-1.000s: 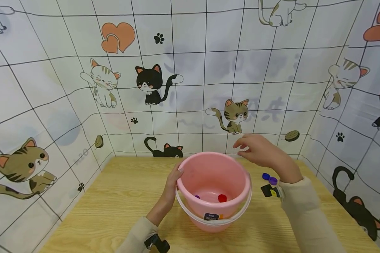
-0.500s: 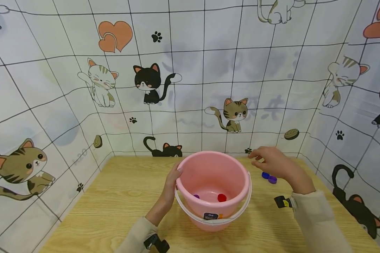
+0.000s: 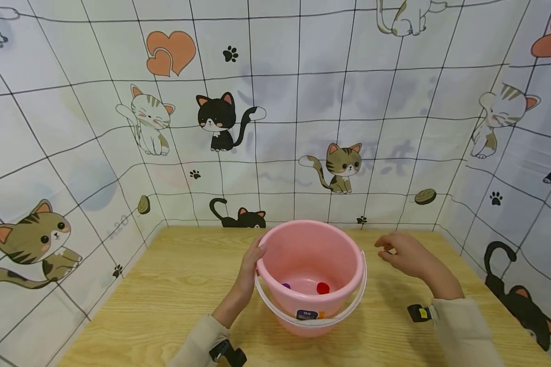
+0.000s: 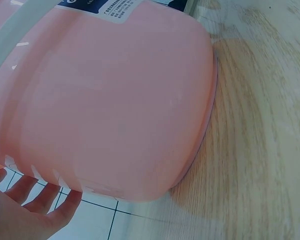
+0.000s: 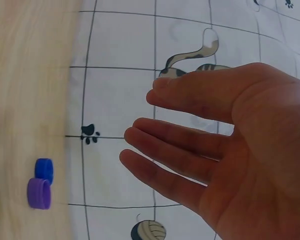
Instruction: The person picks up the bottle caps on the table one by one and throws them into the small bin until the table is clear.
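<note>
My left hand [image 3: 250,265] grips the pink bucket [image 3: 312,255] at the left side of its rim, thumb at the edge. In the left wrist view its fingers [image 4: 42,200] lie against the bucket's outer wall. A red cap [image 3: 323,288] and a partly hidden purple piece [image 3: 286,286] lie inside on the bottom. My right hand [image 3: 408,257] hovers right of the bucket with fingers apart and nothing held. In the right wrist view, a blue bottle cap [image 5: 44,170] touches a purple bottle cap [image 5: 39,194] on the table; the hand mostly hides them in the head view.
The bucket's white handle [image 3: 309,322] hangs down across its front. The wooden table [image 3: 179,285] meets a cat-printed cloth wall [image 3: 275,137] at the back, with more cloth on both sides. Dark wrist devices [image 3: 227,352] sit on both cuffs.
My right hand has moved right and down from beside the bucket's far rim to over the blue and purple caps. The left hand and bucket have stayed in place.
</note>
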### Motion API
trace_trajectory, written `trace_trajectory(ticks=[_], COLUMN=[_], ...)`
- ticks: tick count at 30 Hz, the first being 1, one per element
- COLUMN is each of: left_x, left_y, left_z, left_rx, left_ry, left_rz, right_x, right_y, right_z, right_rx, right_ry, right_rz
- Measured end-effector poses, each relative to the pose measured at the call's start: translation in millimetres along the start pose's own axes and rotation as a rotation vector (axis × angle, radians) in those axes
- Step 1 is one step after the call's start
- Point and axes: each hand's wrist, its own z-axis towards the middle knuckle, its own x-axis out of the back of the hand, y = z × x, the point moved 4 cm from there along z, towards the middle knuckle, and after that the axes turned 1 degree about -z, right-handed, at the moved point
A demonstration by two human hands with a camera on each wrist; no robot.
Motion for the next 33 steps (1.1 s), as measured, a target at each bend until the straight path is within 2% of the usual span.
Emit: trace_trajectory(ticks=[16, 24, 33], left_x=[-1.2, -1.2, -2.5], left_y=[1.0, 1.5, 0.7], left_z=[-0.2, 1.8, 1.4], left_rx=[-0.001, -0.007, 0.007], left_ry=[-0.008, 0.002, 0.006], left_rz=[0.003, -0.004, -0.025], right_x=[-34.0, -35.2, -41.3], right_y=[38.4, 49.5, 62.0], right_z=[-5.6, -6.1, -13.0], right_rx=[-0.051, -0.058, -0.118], right_ry=[0.01, 0.062, 0.081], right_rz=[0.037, -0.01, -0.006])
